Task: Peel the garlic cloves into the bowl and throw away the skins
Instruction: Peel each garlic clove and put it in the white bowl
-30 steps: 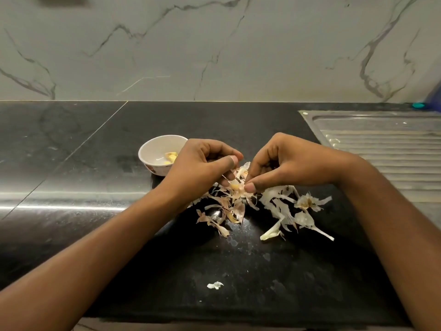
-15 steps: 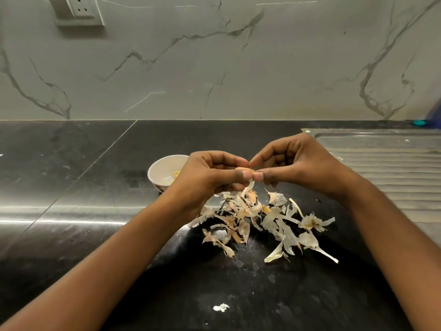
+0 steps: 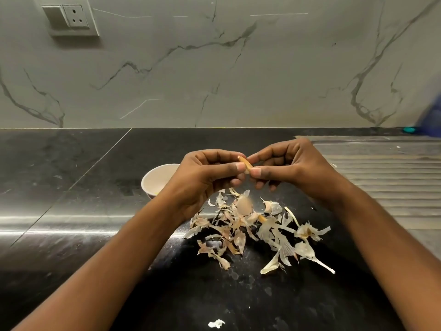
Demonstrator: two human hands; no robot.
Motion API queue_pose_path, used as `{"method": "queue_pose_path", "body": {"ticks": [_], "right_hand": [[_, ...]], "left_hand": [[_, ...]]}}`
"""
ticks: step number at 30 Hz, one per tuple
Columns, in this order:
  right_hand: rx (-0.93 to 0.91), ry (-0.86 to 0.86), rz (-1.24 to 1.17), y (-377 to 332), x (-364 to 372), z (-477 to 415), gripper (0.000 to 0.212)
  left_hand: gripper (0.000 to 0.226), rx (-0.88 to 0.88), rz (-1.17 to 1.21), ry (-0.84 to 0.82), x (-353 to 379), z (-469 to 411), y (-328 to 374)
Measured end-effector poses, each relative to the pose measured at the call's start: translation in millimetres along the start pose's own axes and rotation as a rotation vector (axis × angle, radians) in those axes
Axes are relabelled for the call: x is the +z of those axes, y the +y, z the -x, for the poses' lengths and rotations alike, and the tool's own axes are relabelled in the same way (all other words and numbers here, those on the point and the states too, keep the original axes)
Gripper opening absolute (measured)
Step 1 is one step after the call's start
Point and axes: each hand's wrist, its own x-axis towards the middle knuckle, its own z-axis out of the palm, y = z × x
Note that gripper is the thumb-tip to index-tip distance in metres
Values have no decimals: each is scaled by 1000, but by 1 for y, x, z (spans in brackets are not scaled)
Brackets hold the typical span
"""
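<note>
One small white scrap (image 3: 216, 323) lies nearest on the black desk (image 3: 71, 192), at six o'clock from the pile of garlic skins (image 3: 260, 232). A blurred pale piece (image 3: 244, 206) shows just over the pile. Above it the left hand (image 3: 205, 180) and right hand (image 3: 293, 168) both pinch one garlic clove (image 3: 245, 163) between thumb and forefinger. The white bowl (image 3: 154, 179) stands at nine o'clock of the left hand, partly hidden by it. A ribbed draining board (image 3: 381, 182) lies at three o'clock, and a wall socket (image 3: 71, 19) is at eleven.

Left hand (image 3: 202, 180) and right hand (image 3: 296, 168) close together, fingers (image 3: 238, 167) pinching a garlic clove (image 3: 247, 164)
</note>
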Motion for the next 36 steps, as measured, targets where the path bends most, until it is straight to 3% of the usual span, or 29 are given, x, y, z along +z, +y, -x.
{"method": "queue_pose_path", "body": {"ticks": [13, 30, 36], "right_hand": [[18, -1, -30, 3, 8, -2, 20], [78, -22, -70, 1, 13, -1, 39], [59, -46, -5, 3, 14, -1, 38]], "left_hand": [[27, 71, -92, 7, -8, 2, -8], [20, 38, -281, 16, -15, -1, -9], [12, 104, -392, -3, -12, 1, -9]]}}
